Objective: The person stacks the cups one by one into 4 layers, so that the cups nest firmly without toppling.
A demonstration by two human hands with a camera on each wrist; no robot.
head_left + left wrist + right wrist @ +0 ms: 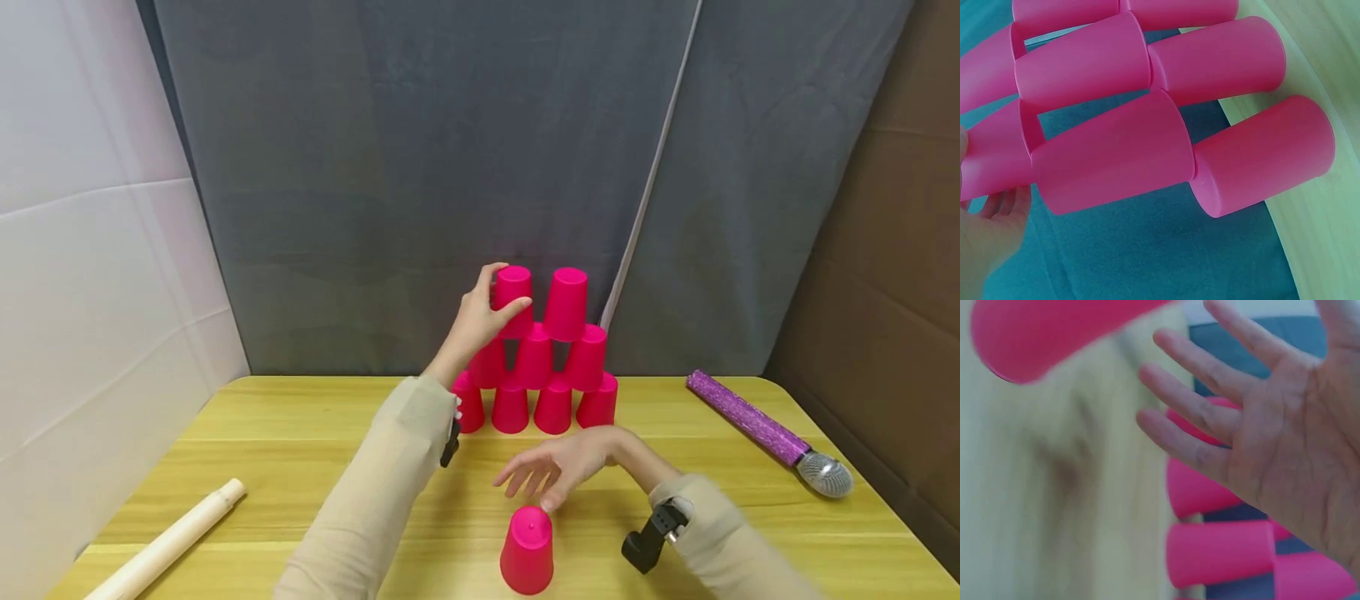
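Note:
A pyramid of pink upturned cups [542,367] stands at the back of the wooden table [300,467]. My left hand [480,317] grips the upper left cup [513,293] of the top row, thumb in front and fingers behind. Beside it stands another top cup [566,302]. My right hand [555,468] hovers with fingers spread just above a single pink cup [528,550] near the front edge; it holds nothing. The left wrist view shows the stacked cups [1116,150] close up, and the right wrist view shows the open palm [1272,444] with cups [1222,550] behind.
A pale wooden rod [168,542] lies at the front left of the table. A purple glittery microphone [765,432] lies at the back right. A grey curtain [420,167] hangs behind the table, and brown board [885,250] closes the right side.

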